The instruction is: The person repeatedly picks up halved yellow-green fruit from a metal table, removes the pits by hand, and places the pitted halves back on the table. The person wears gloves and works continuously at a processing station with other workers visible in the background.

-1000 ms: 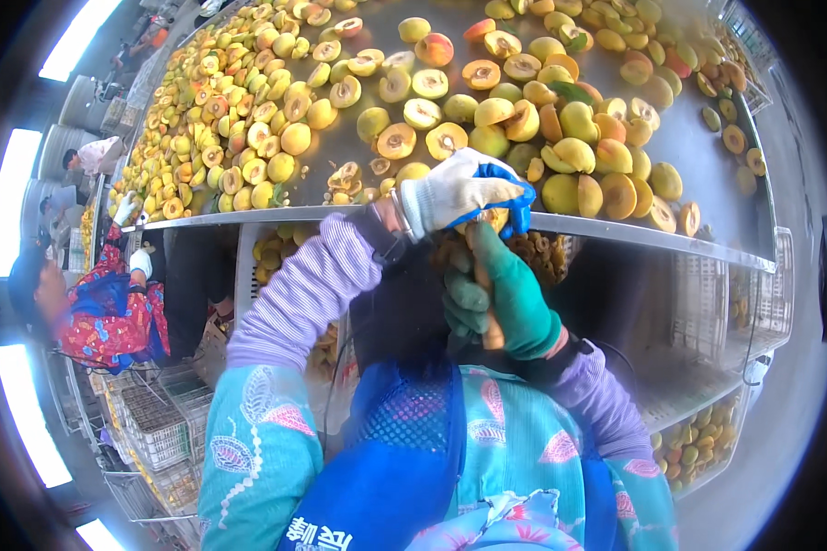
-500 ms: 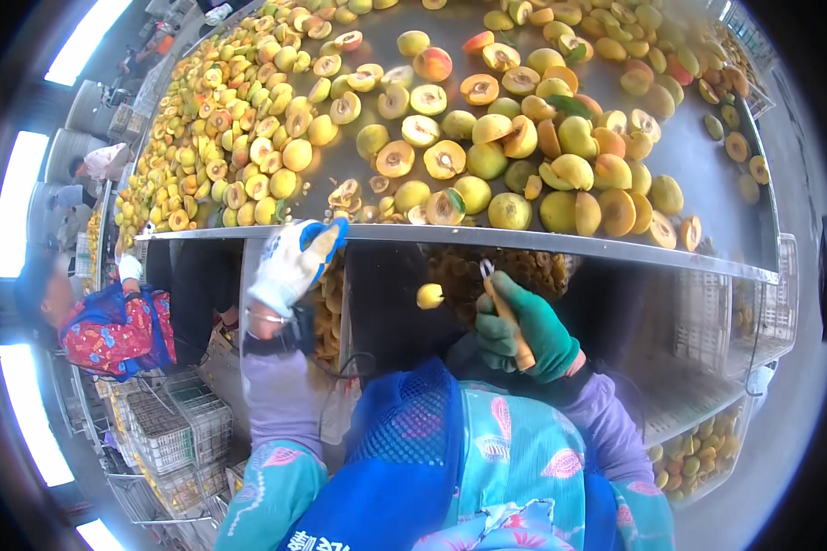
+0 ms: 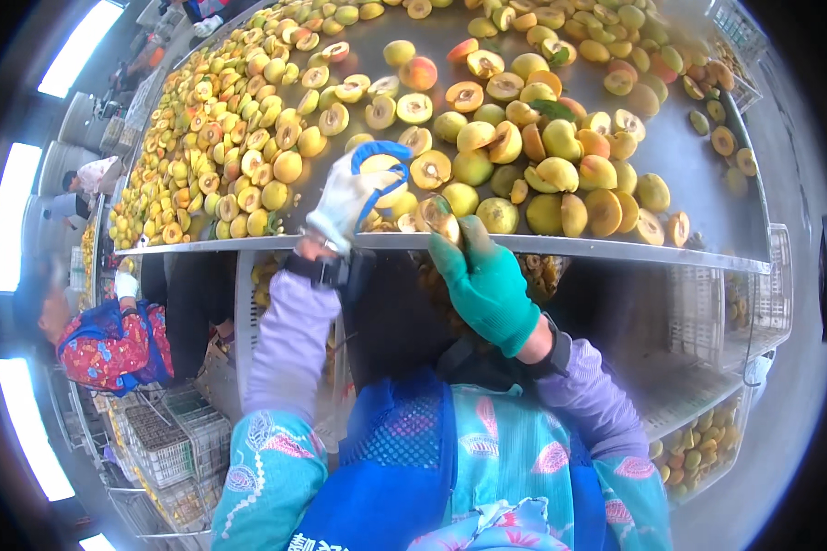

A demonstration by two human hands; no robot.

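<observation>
My left hand (image 3: 356, 193), in a white glove with blue coating, reaches over the table's near edge. Its fingers curl around a yellow peach half (image 3: 380, 169). My right hand (image 3: 492, 286), in a green glove, is at the metal rim (image 3: 386, 241). Its thumb and forefinger close on another peach half (image 3: 437, 220), which has a strip of green against it. The wooden-handled pitting tool seen earlier does not show; the palm is hidden. Whole and halved peaches (image 3: 496, 216) lie just beyond both hands, some halves with brown pits showing.
A dense heap of peaches (image 3: 239, 129) covers the table's left side. Below the rim are plastic crates (image 3: 698, 303) and a crate of peaches (image 3: 703, 445) at right. On the left a co-worker in a red patterned top (image 3: 115, 349) sits beside stacked crates (image 3: 170, 441).
My left hand has moved from the rim onto the table. My right hand has risen to the rim, and its tool is out of sight. The yellow piece in mid-air below the rim is gone.
</observation>
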